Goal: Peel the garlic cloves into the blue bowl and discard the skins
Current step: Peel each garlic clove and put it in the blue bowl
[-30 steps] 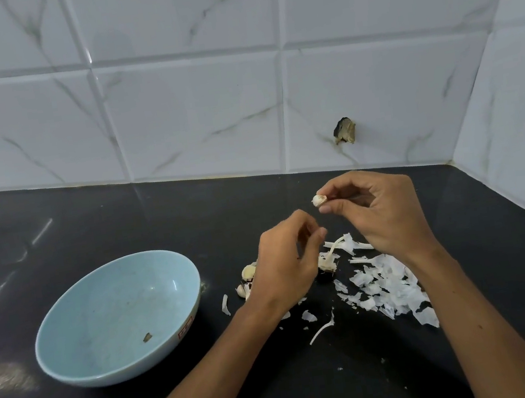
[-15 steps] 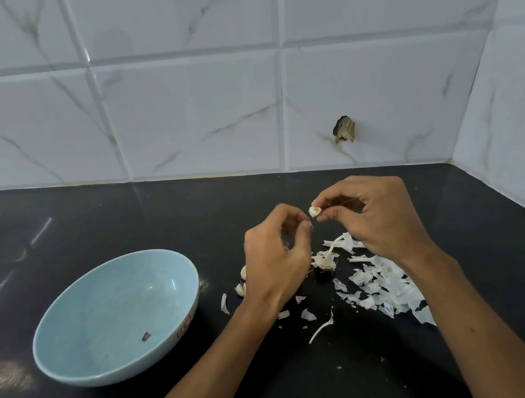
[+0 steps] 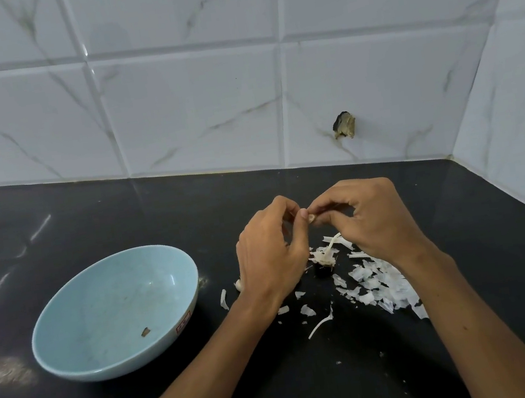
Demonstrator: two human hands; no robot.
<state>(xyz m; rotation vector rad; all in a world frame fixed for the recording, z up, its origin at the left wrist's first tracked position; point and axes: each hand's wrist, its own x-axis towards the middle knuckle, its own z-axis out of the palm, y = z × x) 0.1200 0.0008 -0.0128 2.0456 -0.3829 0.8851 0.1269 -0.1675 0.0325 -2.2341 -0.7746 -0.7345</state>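
A small garlic clove (image 3: 312, 219) is pinched between the fingertips of my right hand (image 3: 370, 217) and my left hand (image 3: 273, 258), which meet above the black counter. The light blue bowl (image 3: 68, 314) stands to the left of my hands and holds only a small brown scrap (image 3: 145, 332). Below my hands lies the garlic stem and root remnant (image 3: 324, 254). A spread of white garlic skins (image 3: 378, 287) covers the counter under my right wrist. Another clove (image 3: 238, 284) peeks out beside my left hand, mostly hidden.
The black counter (image 3: 89, 223) runs left to a tiled wall at the back and a tiled side wall on the right. A broken hole (image 3: 343, 125) marks the back tile. Loose skin flakes (image 3: 307, 310) lie between my forearms.
My left hand has risen from the counter and closed in on the clove held by my right hand. Both hands now pinch it together, slightly lower than before.
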